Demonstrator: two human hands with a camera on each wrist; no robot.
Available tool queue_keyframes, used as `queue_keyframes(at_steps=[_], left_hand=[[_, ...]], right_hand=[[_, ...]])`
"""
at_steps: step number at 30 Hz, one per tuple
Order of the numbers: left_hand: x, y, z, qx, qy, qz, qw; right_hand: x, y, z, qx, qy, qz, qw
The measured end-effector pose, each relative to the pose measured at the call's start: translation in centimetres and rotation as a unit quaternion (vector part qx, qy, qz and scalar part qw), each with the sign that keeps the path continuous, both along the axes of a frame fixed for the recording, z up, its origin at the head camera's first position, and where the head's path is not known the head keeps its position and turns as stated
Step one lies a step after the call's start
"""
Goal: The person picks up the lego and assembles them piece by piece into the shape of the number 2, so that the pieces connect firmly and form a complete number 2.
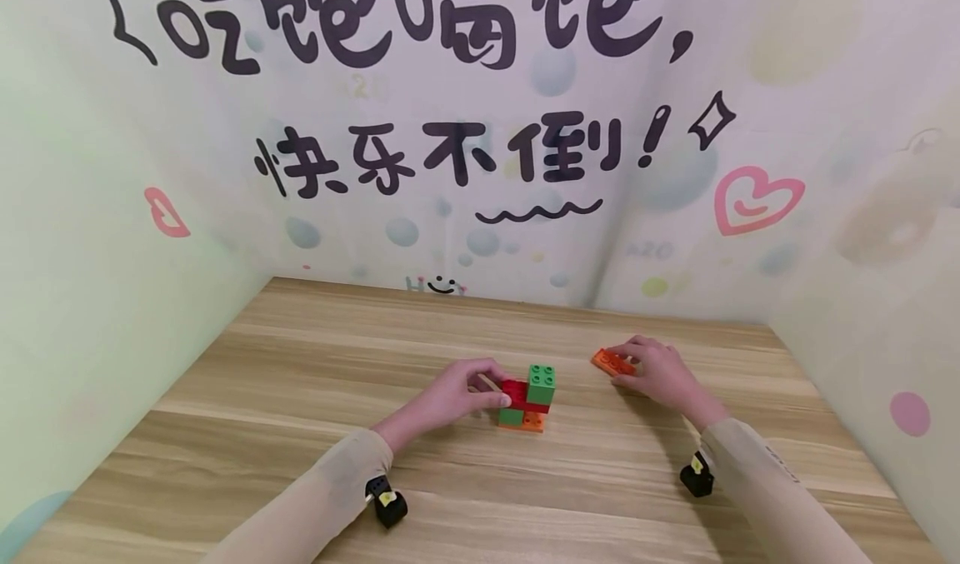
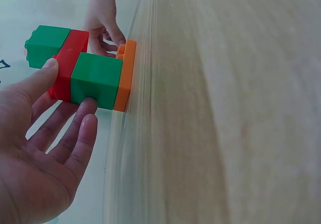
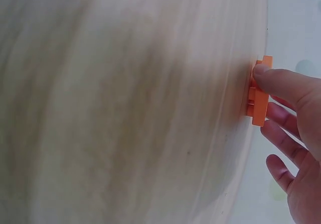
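A small stack of toy building blocks stands on the table: an orange plate [image 2: 125, 76] at the bottom, a green block [image 2: 95, 81] above it, a red brick [image 1: 516, 392] across that and a second green block [image 1: 542, 383] on top. My left hand [image 1: 468, 389] holds the stack, thumb on the red brick and a fingertip at the lower green block. Farther right, my right hand [image 1: 660, 374] pinches a loose orange plate [image 3: 262, 96] with the thumb on its near side; its other fingers lie partly behind it. Bumps show along the plate's left side in the right wrist view.
The wood-grain table [image 1: 315, 364] runs back to a printed wall cloth [image 1: 442, 239] with dark lettering and pale walls at both sides. A black wrist camera [image 1: 387, 501] sits on the left cuff and another black camera [image 1: 697, 475] on the right.
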State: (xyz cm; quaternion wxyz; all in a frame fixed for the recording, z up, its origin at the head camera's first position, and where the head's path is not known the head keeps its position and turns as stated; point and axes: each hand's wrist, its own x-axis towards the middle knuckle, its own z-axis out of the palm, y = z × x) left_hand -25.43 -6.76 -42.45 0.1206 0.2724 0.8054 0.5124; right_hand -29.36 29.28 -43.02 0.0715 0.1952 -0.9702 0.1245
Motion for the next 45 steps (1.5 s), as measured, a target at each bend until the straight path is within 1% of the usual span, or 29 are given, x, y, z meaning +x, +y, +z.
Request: queue_keyframes(at_steps=[9, 13, 20, 25, 30, 36, 41, 45], left_hand=[[-0.1, -0.1, 0.0, -0.002, 0.006, -0.006, 1.0], [0.0, -0.1, 0.0, 0.001, 0.001, -0.006, 1.0], [0.0, -0.1, -0.1, 0.0, -0.002, 0.0, 1.0], [0.0, -0.1, -0.1, 0.0, 0.002, -0.001, 1.0], [0.0, -0.1, -0.1, 0.002, -0.003, -0.002, 1.0], [0.0, -0.1, -0.1, 0.002, -0.01, -0.001, 0.9999], [0.0, -0.1, -0.1, 0.003, -0.011, -0.002, 0.9999], [0.0, -0.1, -0.1, 0.004, -0.01, -0.003, 0.9999]], right_hand=[[0.3, -0.4, 0.1, 0.011, 0.006, 0.019, 0.9997], [0.3, -0.5, 0.3, 0.011, 0.003, 0.023, 0.9997], [0.2, -0.3, 0.6, -0.026, -0.016, 0.039, 0.9988], [0.0, 0.0, 0.5, -0.032, -0.015, 0.048, 0.9982], [-0.1, 0.1, 0.5, -0.039, -0.023, 0.045, 0.998], [0.0, 0.1, 0.9, -0.058, -0.037, 0.039, 0.9968], [-0.2, 0.3, 0.9, -0.072, -0.029, 0.039, 0.9962], [-0.6, 0.4, 0.6, -0.059, -0.003, 0.036, 0.9976]])
